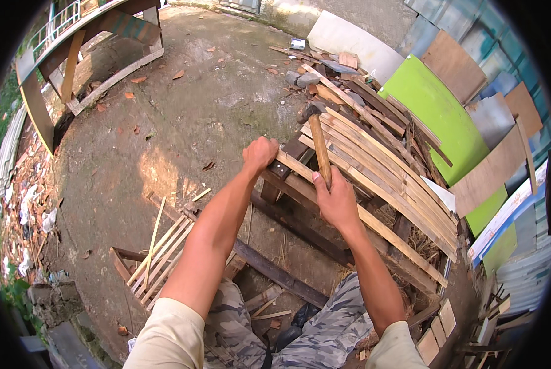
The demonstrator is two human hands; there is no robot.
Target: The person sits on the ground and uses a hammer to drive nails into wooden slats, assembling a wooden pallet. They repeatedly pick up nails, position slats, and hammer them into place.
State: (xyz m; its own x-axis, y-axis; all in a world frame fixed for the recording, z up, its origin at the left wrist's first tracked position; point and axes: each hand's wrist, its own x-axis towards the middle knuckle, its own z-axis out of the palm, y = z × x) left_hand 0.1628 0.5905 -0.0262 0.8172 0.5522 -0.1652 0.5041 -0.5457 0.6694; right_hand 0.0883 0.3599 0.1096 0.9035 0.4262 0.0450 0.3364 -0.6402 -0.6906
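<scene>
Hammer (320, 144) is over the L end of the slat frame (306, 189), in the R hand (338, 200). R grip: fingers wrapped fully round the wood handle, thumb lying up along it, no slack visible. Hammer head is up, away from the person; can't tell clearance to the slats under it.

L hand (261, 154): at the L tip of the near slat (398, 243), fingers curled in tight, approx a fist. Fingertips hidden, so can't tell if it's pinching the slat or just resting against it.

Near slat runs along the near edge of the frame, L end to R end. Other pale slats (380, 166) run roughly the same way on the far side of the frame, w/ a gap between them & the near slat. Dark beam (303, 227) is low, on the near side of the frame.

Person's camo trousers (349, 313) just near side of frame, legs apart. Small slatted piece (122, 265) on the ground L of frame.

Beyond frame: scrap wood pile (383, 117), then green panel (435, 117) behind it; white board (355, 46) & small can (297, 43) further back. R of frame: corrugated sheet (533, 277). Far L of frame, well apart: wooden structure (75, 64) w/ slanted legs. Concrete ground (208, 104) L of frame has scattered dry leaves (178, 74).
</scene>
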